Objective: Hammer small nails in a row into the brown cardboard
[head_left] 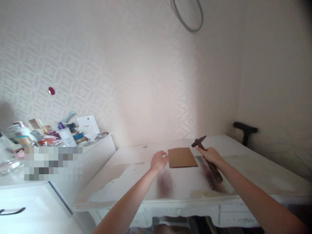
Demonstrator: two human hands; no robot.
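Head view, left hand (pixel 159 161): at the left edge of the cardboard sheet (pixel 181 161), fingers curled narrow; pinching it or not, I cannot tell.
Sheet: on the white table (pixel 136 182), between the hands.
Small piece (pixel 178 153): on the sheet, too small to identify.
Hammer (pixel 213 169): right of the sheet, long axis slanting, head far-left, butt near-right.
Right hand (pixel 212 155): right of the sheet, wrapped round the hammer's handle.
Sheet, piece, hammer, hands: one, one, one, two.

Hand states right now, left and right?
Left hand: curled at the left edge of the brown board; pinch or touch unclear.
Right hand: closed around the hammer, near its head.
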